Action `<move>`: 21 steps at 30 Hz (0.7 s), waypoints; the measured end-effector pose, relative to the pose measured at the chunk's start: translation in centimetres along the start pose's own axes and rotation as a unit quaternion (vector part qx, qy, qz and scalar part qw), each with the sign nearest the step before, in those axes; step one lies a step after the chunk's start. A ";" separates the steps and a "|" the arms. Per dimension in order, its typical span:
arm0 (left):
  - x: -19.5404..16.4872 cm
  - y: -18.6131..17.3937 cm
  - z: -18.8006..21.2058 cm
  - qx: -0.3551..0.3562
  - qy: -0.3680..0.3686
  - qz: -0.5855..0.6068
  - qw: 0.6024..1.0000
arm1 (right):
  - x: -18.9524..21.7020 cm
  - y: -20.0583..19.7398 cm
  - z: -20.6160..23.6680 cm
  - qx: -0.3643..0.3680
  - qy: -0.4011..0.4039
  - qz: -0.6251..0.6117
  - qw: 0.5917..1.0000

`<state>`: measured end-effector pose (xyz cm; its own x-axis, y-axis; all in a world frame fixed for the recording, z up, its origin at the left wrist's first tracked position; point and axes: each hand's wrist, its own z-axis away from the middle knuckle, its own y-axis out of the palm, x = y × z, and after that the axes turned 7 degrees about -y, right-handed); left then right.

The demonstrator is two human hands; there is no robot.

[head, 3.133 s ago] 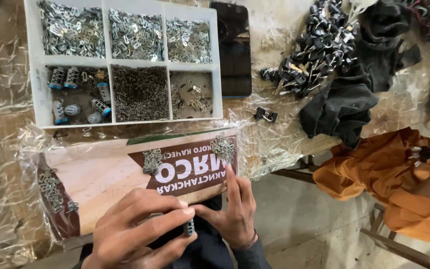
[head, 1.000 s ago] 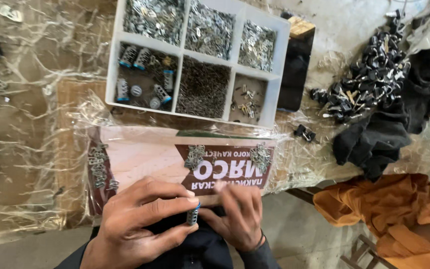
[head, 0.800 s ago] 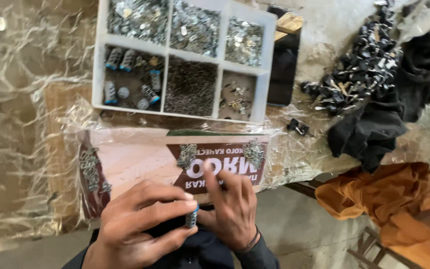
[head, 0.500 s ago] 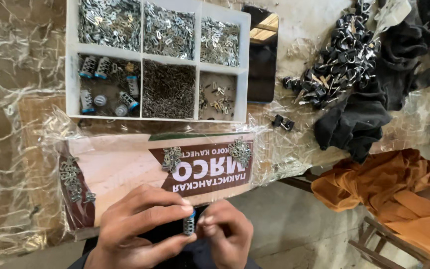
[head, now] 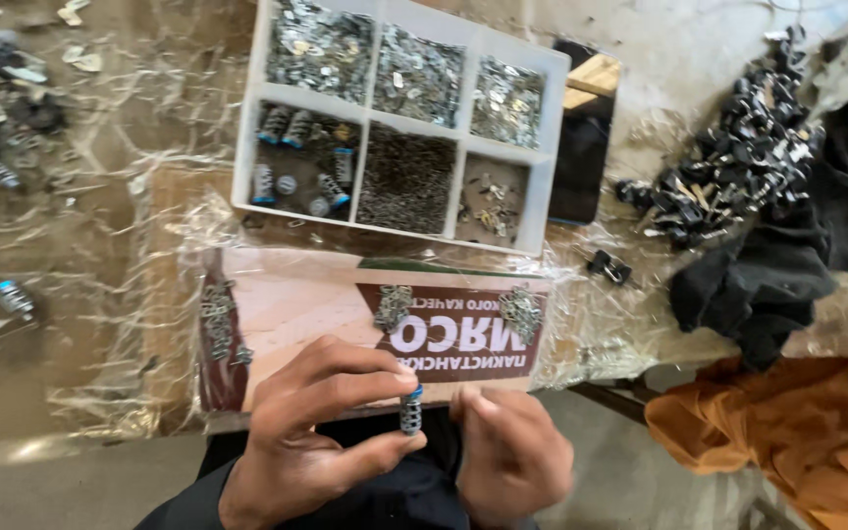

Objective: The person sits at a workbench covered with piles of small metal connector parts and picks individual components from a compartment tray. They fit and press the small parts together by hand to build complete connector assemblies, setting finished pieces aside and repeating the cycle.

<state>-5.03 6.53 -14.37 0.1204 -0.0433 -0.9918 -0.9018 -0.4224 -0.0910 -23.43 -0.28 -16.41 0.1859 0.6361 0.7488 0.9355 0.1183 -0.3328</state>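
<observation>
2 hands: left hand (head: 311, 442) pinches small spring (head: 411, 412); right hand (head: 512, 456) curled empty, tray (head: 552, 157) beyond.

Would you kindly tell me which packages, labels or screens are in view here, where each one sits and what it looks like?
Flat cardboard panel: on the table edge just beyond both hands, under clear wrap; pale pink with dark red-brown borders.
Printed label: right part of that panel; dark red-brown rectangle with white lettering.
Dark screen: lying flat right of the white compartment tray; black glossy rectangle, unlit.
</observation>
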 end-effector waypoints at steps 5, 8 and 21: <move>-0.2 -0.3 -0.1 0.014 0.018 0.014 1.000 | 1.3 0.4 1.3 -0.048 0.165 -0.226 0.959; -0.4 -0.2 -0.1 0.011 0.006 0.002 1.000 | 1.3 0.5 0.7 0.046 0.128 -0.208 0.969; 1.0 0.3 0.3 0.042 0.002 -0.022 0.999 | -0.9 -2.6 -1.2 0.168 0.344 -0.294 0.876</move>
<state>-5.36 6.63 -15.47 0.1628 -0.0294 -0.9862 -0.9272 -0.3462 -0.1428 -25.65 -2.02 -15.54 -0.0531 -0.2072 0.9769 0.8107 0.5622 0.1633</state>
